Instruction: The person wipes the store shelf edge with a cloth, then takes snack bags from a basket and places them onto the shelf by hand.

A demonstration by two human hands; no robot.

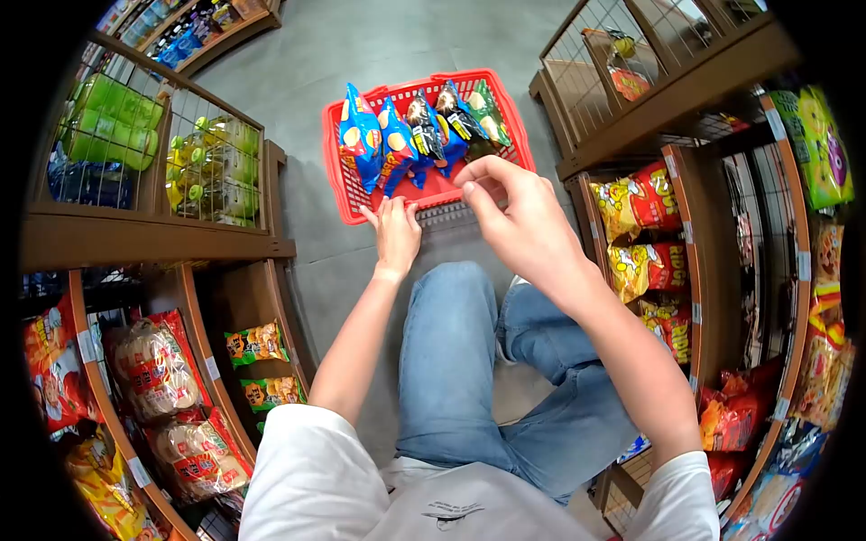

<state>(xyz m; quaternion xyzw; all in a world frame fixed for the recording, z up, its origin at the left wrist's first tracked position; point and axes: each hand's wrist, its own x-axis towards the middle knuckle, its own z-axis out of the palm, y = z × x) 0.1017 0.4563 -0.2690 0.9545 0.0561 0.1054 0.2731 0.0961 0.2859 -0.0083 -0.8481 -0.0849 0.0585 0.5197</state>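
A red plastic basket [336, 180] sits on the grey floor in front of my knees. Inside it several snack bags stand in a row: blue ones [361, 140] at the left, black ones [422, 124] in the middle and a green one [488, 114] at the right. My left hand [395, 236] is at the basket's near edge, fingers spread, touching or very close to the rim, with nothing held. Above the near right part of the basket is my right hand [523, 212], its thumb and forefinger curved with a gap between the tips and nothing visible in them.
Wooden shelves [135, 236] with bottles and snack packs rise at my left. More shelving [677, 113] at my right holds red and yellow chip bags [649, 200]. My bent legs [451, 361] are between my arms, and another shelf [225, 41] stands at the upper left.
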